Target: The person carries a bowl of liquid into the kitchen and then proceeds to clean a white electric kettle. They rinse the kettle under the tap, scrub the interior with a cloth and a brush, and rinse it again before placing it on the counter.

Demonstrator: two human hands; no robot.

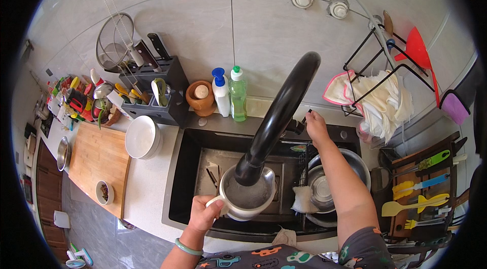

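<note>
Gripped by its pale handle in my left hand (205, 212) is a cup-like vessel (249, 195) with a light outside and a metallic inside. It is under the end of the black faucet (283, 111), over the dark sink (190, 193), and its inside looks wet or filled with water. My right hand (316, 126) is closed around the faucet's slim black lever (307, 115), right of the spout. Chopsticks (211, 176) lie in the sink, left of the vessel. Metal bowls (359, 162) stand in the sink's right part, partly behind my right forearm, with a whitish cloth (303, 198) beside them.
Stacked white bowls (142, 137) stand at the edge of a wooden cutting board (95, 147), which bears a small bowl (104, 192). Behind the sink are a knife block (152, 79), a wooden mortar (201, 103) and two bottles (238, 94). A utensil rack (403, 162) stands right.
</note>
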